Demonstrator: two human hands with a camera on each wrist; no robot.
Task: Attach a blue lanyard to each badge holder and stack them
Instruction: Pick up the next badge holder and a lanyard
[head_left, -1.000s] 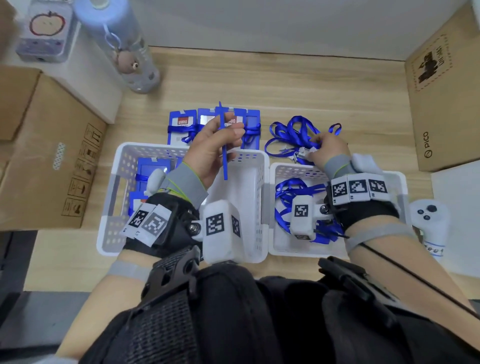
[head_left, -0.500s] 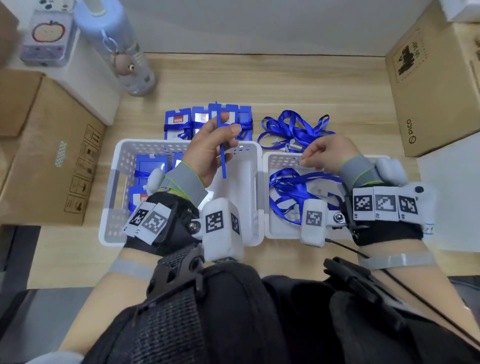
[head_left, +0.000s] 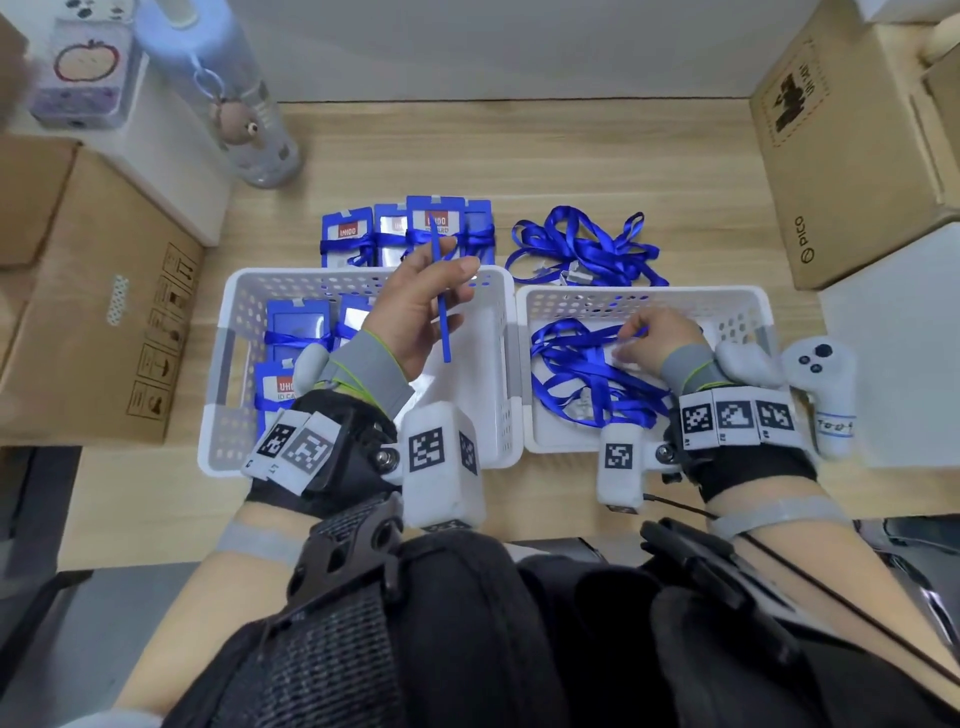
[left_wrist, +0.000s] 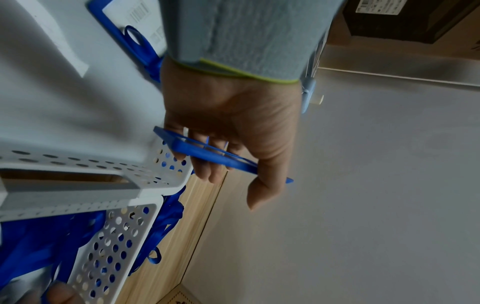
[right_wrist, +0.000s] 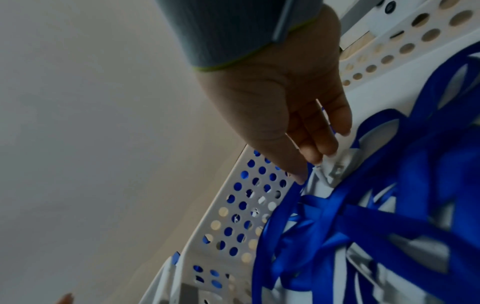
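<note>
My left hand (head_left: 415, 317) holds a blue badge holder (head_left: 441, 306) edge-on above the left white basket (head_left: 363, 275). In the left wrist view the holder (left_wrist: 207, 156) sits between the curled fingers and the thumb. My right hand (head_left: 654, 338) is down in the right white basket (head_left: 644, 293) over a tangle of blue lanyards (head_left: 587, 374). Its nearly straight fingertips (right_wrist: 317, 160) touch a metal lanyard clip (right_wrist: 337, 166). A row of badge holders wrapped in lanyards (head_left: 405, 234) lies beyond the left basket.
More badge holders (head_left: 296, 327) lie in the left basket. Loose lanyards (head_left: 582, 249) sit on the wooden table beyond the right basket. Cardboard boxes (head_left: 98, 291) (head_left: 852, 156) flank the table. A water bottle (head_left: 244, 114) stands at the back left, a white controller (head_left: 826, 384) at the right.
My right hand pulled back from the loose lanyards on the table and went down into the right basket. The left hand kept the badge holder raised.
</note>
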